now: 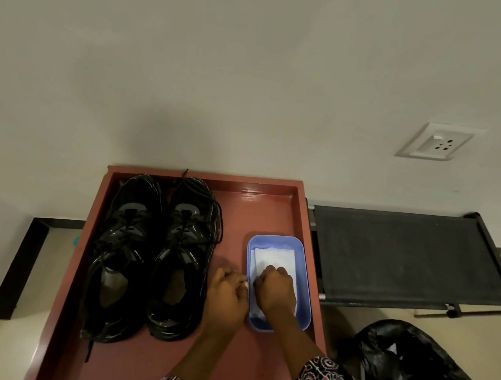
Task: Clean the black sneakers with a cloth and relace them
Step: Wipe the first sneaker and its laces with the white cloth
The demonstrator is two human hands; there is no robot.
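Head view, looking down at a reddish-brown tray table with a raised rim, set against a pale wall. Two black sneakers stood side by side on its left half, toes toward the wall: the left sneaker and the right sneaker, touching or nearly touching along their inner sides. Both were laced, with loose black lace ends trailing; one lace end hung past the heel of the left sneaker, and another lay along the outer side of the right sneaker.

On the right half of the tray table sat a blue rectangular plastic tub, well apart from the sneakers. A white cloth lay inside it. The right hand was down in the tub with its fingers curled, gripping the cloth. The left hand rested just beside the tub's left wall, fingers curled at the rim; whether it pinched the rim could not be told. Patterned sleeves showed at the bottom edge.

Right of the tray table stood a dark mesh rack, with a black plastic bag on the floor nearer the person. A white wall socket was mounted above the rack.
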